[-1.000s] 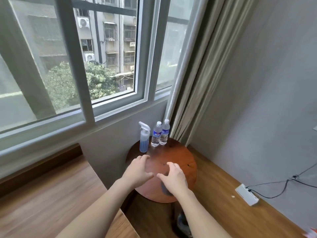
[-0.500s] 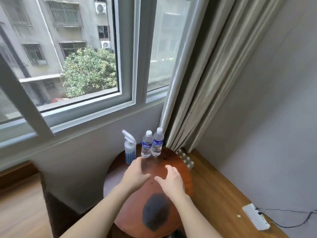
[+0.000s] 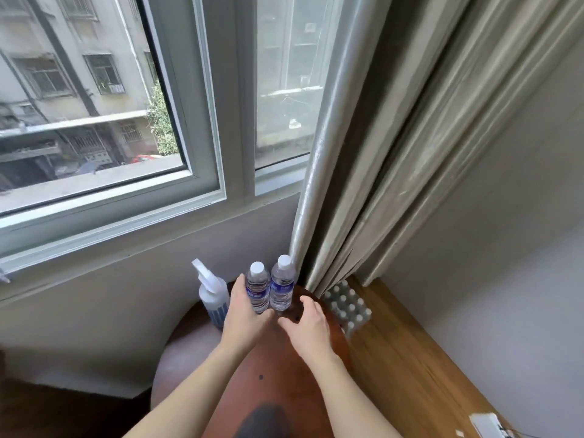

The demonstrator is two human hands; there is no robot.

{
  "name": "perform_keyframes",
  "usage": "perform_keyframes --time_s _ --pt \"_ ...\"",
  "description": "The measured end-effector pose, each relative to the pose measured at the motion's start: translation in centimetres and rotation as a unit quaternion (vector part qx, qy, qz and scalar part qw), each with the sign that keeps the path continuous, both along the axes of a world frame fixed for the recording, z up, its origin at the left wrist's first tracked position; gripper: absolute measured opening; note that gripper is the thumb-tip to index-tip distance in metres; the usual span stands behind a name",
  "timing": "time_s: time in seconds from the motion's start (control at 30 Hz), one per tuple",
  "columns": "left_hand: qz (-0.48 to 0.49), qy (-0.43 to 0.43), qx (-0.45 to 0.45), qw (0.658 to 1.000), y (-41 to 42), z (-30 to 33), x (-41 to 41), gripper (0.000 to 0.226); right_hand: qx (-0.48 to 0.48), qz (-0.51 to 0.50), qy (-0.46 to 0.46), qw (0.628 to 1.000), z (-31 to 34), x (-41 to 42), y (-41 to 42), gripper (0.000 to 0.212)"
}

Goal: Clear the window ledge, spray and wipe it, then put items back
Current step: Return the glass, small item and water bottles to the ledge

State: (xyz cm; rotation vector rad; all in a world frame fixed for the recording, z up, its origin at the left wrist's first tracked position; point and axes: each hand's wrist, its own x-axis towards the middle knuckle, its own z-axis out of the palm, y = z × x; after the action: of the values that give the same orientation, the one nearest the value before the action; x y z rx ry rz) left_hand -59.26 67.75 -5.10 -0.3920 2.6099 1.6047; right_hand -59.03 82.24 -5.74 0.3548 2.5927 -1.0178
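You look set to put items back. Low in the frame's centre, your left hand (image 3: 245, 314) wraps the left water bottle (image 3: 258, 290); your right hand (image 3: 308, 324), fingers apart, nears the right water bottle (image 3: 282, 287). Next, lift both to the window ledge (image 3: 104, 235).

A pack of bottles (image 3: 347, 308) sits on the wooden floor (image 3: 410, 358) beside the curtain (image 3: 395, 153), near a power strip (image 3: 485, 423).

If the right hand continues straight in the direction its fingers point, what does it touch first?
Probably the right water bottle: the right hand is open just short of its base, fingers aimed at it, though depth is unclear.
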Motion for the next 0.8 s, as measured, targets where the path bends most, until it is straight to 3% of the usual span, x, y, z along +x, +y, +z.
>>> perform_keyframes --time_s 0.17,0.3,0.47,0.63,0.8 --pt "0.044 -0.031 0.001 0.999 0.0 -2.9 -3.0 0.071 -0.011 -0.003 0.004 1.000 -1.5 -3.8 0.3 0.079" --pt "0.051 -0.041 0.009 0.998 -0.2 -4.4 -4.4 0.048 -0.030 0.004 0.008 1.000 -2.4 -5.7 0.2 0.089" --pt "0.064 -0.062 0.017 0.996 -0.3 -5.7 -5.7 0.069 -0.060 0.006 0.025 0.998 -3.4 -7.8 0.0 0.090" --pt "0.063 -0.049 -0.001 0.997 -0.3 -6.3 -6.6 0.058 -0.063 0.008 0.038 0.997 -4.6 -9.1 -0.7 0.083" --pt "0.057 -0.053 -0.015 0.997 -0.6 -6.4 -6.9 0.052 -0.063 -0.004 0.042 0.997 -5.0 -9.8 -1.0 0.063"
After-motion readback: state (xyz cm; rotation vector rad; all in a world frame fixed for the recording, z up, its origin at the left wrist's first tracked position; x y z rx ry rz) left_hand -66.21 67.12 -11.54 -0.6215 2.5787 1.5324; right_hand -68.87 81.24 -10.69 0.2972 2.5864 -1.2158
